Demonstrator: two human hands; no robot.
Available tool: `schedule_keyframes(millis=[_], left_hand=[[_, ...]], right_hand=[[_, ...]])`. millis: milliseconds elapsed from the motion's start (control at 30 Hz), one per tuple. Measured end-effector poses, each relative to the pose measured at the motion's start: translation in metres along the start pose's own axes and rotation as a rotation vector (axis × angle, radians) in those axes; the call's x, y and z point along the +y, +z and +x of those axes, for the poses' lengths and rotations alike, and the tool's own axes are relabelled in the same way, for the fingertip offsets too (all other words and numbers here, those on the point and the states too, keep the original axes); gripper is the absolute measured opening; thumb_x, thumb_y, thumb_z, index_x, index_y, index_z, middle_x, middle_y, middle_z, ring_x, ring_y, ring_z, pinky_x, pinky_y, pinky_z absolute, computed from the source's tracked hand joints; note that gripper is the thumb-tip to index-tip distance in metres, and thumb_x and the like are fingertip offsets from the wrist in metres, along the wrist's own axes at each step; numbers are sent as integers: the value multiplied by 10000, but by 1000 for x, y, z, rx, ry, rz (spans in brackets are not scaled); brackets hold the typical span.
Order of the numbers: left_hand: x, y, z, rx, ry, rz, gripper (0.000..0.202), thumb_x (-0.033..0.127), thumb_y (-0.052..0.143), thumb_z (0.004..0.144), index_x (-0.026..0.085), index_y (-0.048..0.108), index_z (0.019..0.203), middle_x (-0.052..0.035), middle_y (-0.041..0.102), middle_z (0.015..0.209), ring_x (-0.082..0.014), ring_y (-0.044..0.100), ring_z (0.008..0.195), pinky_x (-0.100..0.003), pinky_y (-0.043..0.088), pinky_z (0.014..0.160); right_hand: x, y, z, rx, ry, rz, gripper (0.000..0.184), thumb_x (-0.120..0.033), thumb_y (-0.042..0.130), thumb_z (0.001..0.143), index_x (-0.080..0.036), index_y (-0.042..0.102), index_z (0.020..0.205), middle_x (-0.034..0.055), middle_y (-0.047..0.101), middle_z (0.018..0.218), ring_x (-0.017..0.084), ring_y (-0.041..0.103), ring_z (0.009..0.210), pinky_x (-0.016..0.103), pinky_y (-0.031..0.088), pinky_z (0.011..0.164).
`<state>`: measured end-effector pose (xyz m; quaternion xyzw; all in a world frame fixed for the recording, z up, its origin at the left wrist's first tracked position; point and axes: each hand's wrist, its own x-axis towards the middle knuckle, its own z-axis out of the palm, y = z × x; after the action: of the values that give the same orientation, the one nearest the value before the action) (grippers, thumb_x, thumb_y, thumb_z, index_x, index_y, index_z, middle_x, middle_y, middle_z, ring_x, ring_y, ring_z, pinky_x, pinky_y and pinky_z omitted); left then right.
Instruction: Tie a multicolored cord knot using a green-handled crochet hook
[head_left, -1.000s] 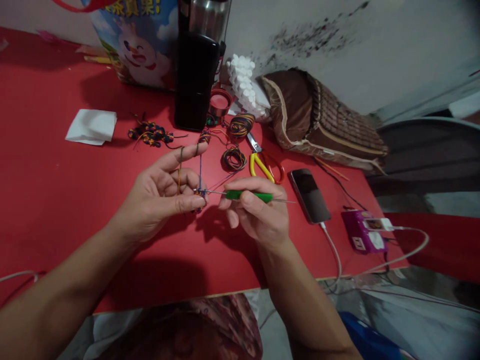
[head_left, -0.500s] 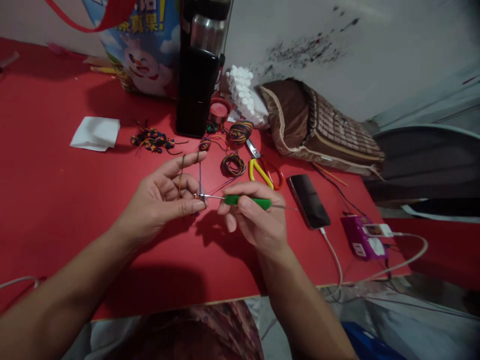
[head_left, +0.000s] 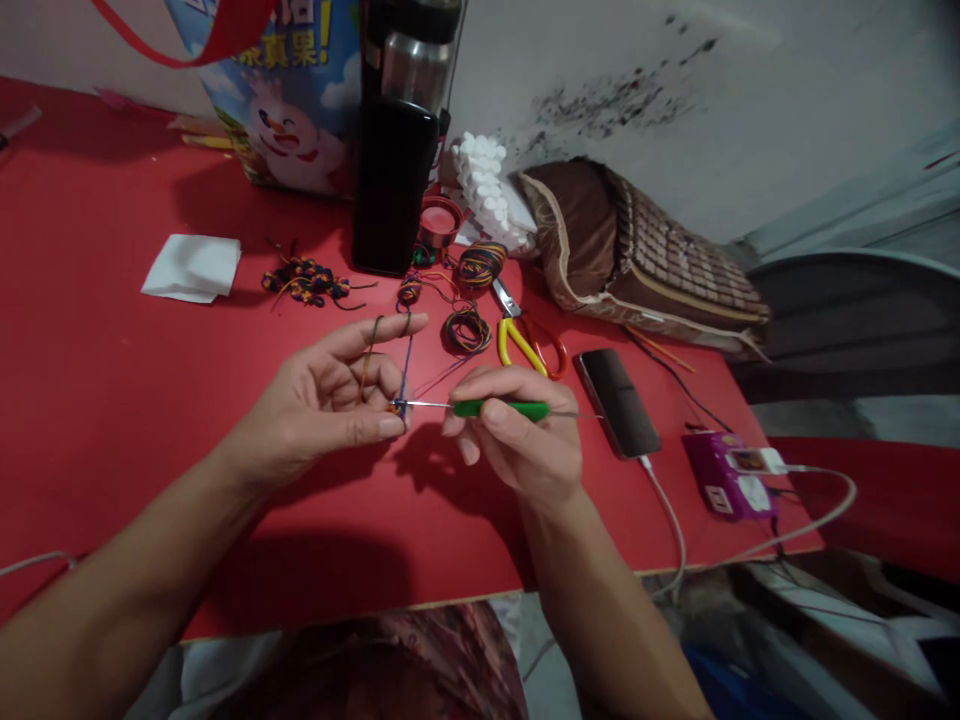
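Observation:
My right hand [head_left: 521,435] grips a crochet hook [head_left: 501,409] by its green handle, the metal shaft pointing left. The hook's tip meets a small crocheted piece [head_left: 398,408] of dark multicoloured yarn, pinched between the thumb and a finger of my left hand [head_left: 322,400]. Yarn [head_left: 407,355] runs over the raised left index finger and down to the piece. Behind the hands lie a loose coil of yarn [head_left: 466,330], a larger yarn ball [head_left: 481,264] and a small wound bundle [head_left: 409,289]. The left fingers partly hide the piece.
Scissors [head_left: 523,345] with yellow and red handles lie beyond my right hand, near a phone [head_left: 617,402] on a white cable. Finished-looking knotted yarn pieces [head_left: 307,280] and folded white paper [head_left: 192,268] lie left. A black upright device [head_left: 394,185], bag [head_left: 292,110] and cushion [head_left: 645,240] stand behind.
Both hands have shifted slightly right and down with the hook and the piece. The left index finger sits a little lower, and the yarn from it now slants.

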<state>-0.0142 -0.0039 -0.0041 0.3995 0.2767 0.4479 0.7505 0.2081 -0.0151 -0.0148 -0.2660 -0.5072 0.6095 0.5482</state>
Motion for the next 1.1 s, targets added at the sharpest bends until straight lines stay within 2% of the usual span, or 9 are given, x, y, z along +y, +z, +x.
schedule_keyframes(millis=[300, 533, 733, 833, 967, 1100], left_hand=[[4, -6, 0, -132, -65, 1, 679, 85, 906, 780, 238, 728, 1417, -18, 730, 851, -115, 682, 703, -219, 611, 680], [8, -4, -2, -175, -108, 5, 631, 51, 869, 820, 244, 737, 1406, -22, 737, 862, -108, 688, 747, -200, 589, 683], [8, -5, -3, -166, -128, 36, 646, 86, 879, 832, 248, 715, 1436, -12, 734, 858, -94, 673, 718, -196, 595, 685], [8, -2, -3, -132, -115, 48, 650, 50, 877, 807, 224, 723, 1414, -10, 731, 861, -97, 680, 739, -196, 607, 704], [7, 3, -2, -42, -88, 67, 674, -4, 884, 751, 206, 740, 1375, 1, 723, 841, -98, 679, 746, -183, 614, 704], [4, 3, -1, -17, -32, 65, 676, 16, 925, 709, 240, 777, 1329, 10, 716, 818, -106, 687, 713, -179, 607, 671]], right_hand=[[-7, -5, -3, -74, -21, -68, 169, -259, 804, 929, -186, 868, 1068, 65, 809, 810, 116, 679, 533, 208, 526, 438], [-12, -5, 0, -89, -32, -87, 154, -255, 811, 922, -179, 874, 1040, 65, 798, 783, 110, 654, 494, 216, 493, 426], [-10, -6, -1, -106, -44, -83, 159, -240, 800, 930, -174, 870, 1057, 65, 796, 789, 106, 657, 502, 209, 489, 429], [-10, -5, -2, -90, -46, -98, 160, -252, 805, 928, -179, 869, 1056, 64, 798, 789, 112, 655, 503, 213, 496, 430], [-12, -1, -3, -68, -66, -176, 158, -266, 807, 933, -197, 870, 1060, 60, 798, 795, 124, 656, 525, 235, 522, 454], [-17, 3, -4, -53, -102, -294, 156, -241, 786, 952, -231, 872, 1082, 55, 802, 830, 134, 671, 559, 263, 545, 501]])
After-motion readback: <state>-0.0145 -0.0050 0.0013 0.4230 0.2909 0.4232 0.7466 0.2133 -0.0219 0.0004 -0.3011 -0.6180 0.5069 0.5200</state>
